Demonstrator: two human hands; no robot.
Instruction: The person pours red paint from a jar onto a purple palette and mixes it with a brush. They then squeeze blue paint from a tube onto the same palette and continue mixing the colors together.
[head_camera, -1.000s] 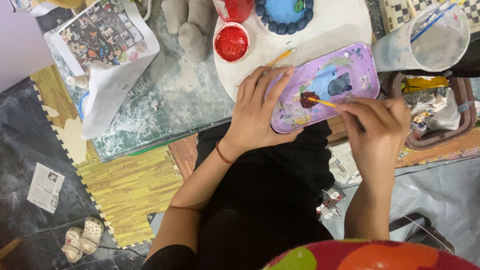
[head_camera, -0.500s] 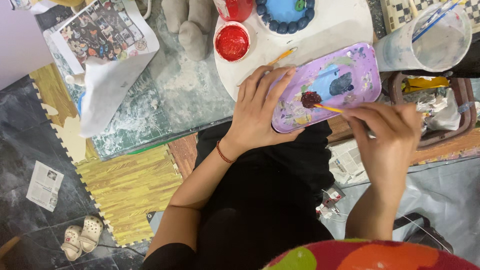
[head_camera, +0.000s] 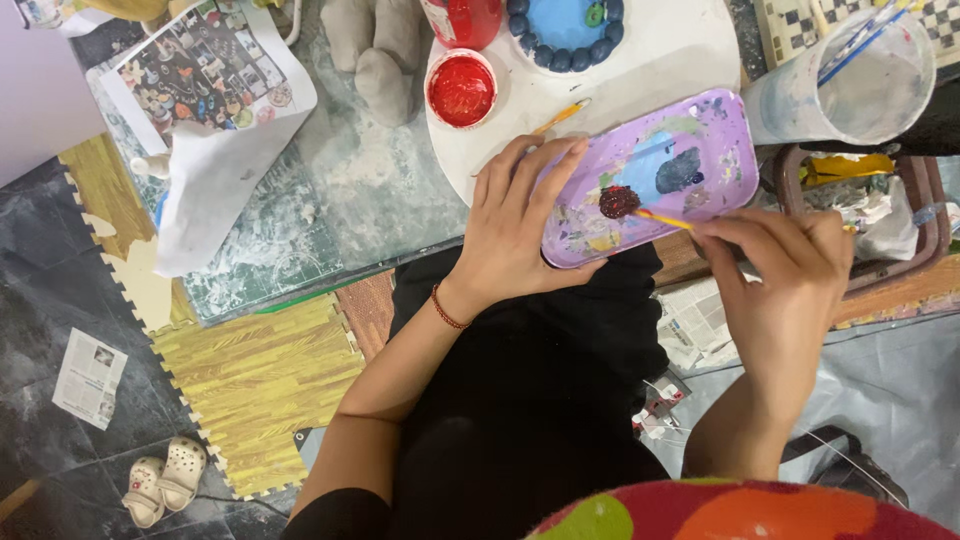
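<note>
both forearms bare, no sleeves in view; a thin red cord bracelet (head_camera: 447, 308) circles the wrist of the left hand (head_camera: 520, 225); the right hand (head_camera: 785, 270) wears nothing; black clothing (head_camera: 540, 400) covers the lap, a bright red, orange and green garment (head_camera: 740, 510) at the bottom edge
</note>
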